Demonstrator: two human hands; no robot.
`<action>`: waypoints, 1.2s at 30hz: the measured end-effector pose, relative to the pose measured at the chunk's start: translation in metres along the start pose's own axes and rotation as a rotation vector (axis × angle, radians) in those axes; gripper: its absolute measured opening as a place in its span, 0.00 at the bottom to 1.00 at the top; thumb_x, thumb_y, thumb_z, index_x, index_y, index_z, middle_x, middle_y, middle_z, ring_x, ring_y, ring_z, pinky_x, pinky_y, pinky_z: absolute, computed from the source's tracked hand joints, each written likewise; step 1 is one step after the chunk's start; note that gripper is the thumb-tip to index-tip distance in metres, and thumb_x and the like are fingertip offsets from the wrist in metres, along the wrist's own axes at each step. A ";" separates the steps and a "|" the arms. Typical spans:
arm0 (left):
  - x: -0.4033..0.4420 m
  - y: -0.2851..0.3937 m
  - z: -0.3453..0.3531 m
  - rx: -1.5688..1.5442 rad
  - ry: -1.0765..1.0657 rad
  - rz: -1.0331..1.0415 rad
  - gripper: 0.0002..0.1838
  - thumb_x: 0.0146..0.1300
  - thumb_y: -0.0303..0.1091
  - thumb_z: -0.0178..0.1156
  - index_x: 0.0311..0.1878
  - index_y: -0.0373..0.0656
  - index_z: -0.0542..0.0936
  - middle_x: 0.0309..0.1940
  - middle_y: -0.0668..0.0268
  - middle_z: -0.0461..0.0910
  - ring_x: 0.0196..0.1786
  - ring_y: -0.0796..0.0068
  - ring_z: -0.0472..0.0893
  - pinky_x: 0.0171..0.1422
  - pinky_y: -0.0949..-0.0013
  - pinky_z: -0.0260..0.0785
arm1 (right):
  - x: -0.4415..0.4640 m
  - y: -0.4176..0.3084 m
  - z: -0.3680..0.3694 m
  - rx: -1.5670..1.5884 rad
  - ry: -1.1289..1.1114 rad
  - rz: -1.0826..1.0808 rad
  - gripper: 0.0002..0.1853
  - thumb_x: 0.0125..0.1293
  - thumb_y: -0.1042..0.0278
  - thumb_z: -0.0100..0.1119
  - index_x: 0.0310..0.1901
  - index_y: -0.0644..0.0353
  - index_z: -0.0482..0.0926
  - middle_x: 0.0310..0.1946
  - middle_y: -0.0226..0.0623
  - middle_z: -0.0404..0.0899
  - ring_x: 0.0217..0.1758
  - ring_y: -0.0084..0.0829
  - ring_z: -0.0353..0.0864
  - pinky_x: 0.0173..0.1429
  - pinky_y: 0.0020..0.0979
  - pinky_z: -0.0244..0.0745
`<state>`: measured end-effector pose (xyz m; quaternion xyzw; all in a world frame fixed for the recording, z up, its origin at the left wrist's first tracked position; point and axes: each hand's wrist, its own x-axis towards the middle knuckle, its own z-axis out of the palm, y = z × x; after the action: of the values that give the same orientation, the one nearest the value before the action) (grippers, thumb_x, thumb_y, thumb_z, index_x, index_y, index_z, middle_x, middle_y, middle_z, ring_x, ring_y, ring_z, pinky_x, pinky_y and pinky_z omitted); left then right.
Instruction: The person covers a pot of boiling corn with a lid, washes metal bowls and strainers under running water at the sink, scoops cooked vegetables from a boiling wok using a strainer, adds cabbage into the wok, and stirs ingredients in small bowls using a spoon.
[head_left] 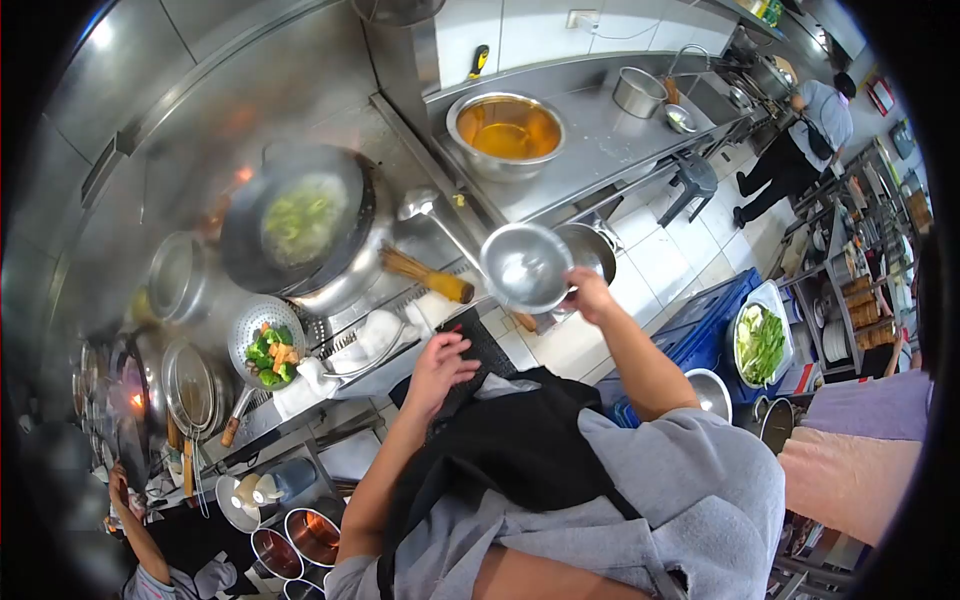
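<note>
My right hand grips the rim of a shallow metal bowl, held over the edge of the stove. My left hand is in front of the stove with its fingers apart and nothing in them. Nearest to it are a white cloth and a bamboo brush. Green vegetables sit in steaming liquid inside a large wok. A perforated skimmer holds broccoli and orange pieces. Behind the bowl, a ladle rests on the stove top.
A steel basin of amber liquid and a pot stand on the side counter. Leafy greens fill a white tub at right. One person stands far right; another's arm shows lower left. Flames glow behind the wok.
</note>
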<state>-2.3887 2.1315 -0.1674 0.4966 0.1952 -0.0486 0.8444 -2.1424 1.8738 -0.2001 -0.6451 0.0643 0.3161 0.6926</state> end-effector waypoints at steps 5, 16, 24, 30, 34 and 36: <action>-0.067 -0.033 -0.033 0.203 0.199 -0.025 0.18 0.65 0.29 0.53 0.58 0.43 0.69 0.57 0.59 0.73 0.50 0.68 0.79 0.47 0.67 0.73 | 0.067 -0.087 -0.074 0.252 0.307 -0.225 0.05 0.63 0.74 0.49 0.37 0.67 0.69 0.27 0.36 0.68 0.25 0.28 0.72 0.32 0.34 0.84; -0.200 -0.236 0.007 0.583 0.558 -0.544 0.14 0.63 0.33 0.53 0.51 0.44 0.76 0.48 0.58 0.78 0.48 0.64 0.80 0.49 0.64 0.72 | 0.209 -0.053 -0.107 0.169 0.033 -0.480 0.04 0.64 0.74 0.51 0.33 0.64 0.72 0.25 0.36 0.72 0.24 0.27 0.73 0.29 0.33 0.77; -0.216 -0.320 -0.016 0.894 0.332 -0.485 0.12 0.61 0.36 0.53 0.43 0.44 0.81 0.41 0.57 0.82 0.46 0.58 0.81 0.49 0.61 0.72 | -0.055 0.165 -0.087 -0.945 -0.895 0.394 0.17 0.65 0.63 0.52 0.53 0.58 0.75 0.37 0.39 0.79 0.39 0.34 0.81 0.42 0.33 0.77; -0.212 -0.193 -0.002 0.551 0.744 -0.217 0.12 0.59 0.29 0.54 0.45 0.39 0.80 0.33 0.65 0.81 0.36 0.76 0.78 0.41 0.72 0.70 | -0.039 0.121 -0.086 -1.523 -1.023 -0.136 0.20 0.60 0.54 0.59 0.50 0.55 0.79 0.42 0.46 0.82 0.46 0.43 0.81 0.52 0.38 0.74; -0.238 -0.117 -0.004 0.474 0.713 0.020 0.11 0.59 0.25 0.57 0.46 0.42 0.80 0.33 0.73 0.78 0.34 0.84 0.74 0.40 0.77 0.67 | -0.062 0.080 -0.043 -1.493 -1.093 -0.324 0.20 0.62 0.57 0.57 0.55 0.55 0.76 0.43 0.47 0.80 0.48 0.45 0.78 0.54 0.40 0.72; -0.262 -0.024 0.030 0.540 0.790 0.206 0.10 0.61 0.27 0.59 0.46 0.39 0.80 0.37 0.70 0.77 0.36 0.83 0.74 0.42 0.77 0.67 | -0.098 0.035 -0.003 -1.310 -1.184 -0.411 0.20 0.64 0.61 0.55 0.56 0.60 0.74 0.44 0.47 0.80 0.47 0.45 0.79 0.53 0.40 0.72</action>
<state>-2.6280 2.0645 -0.0753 0.6950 0.4310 0.1783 0.5472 -2.2373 1.8347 -0.1821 -0.6405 -0.6116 0.4396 0.1496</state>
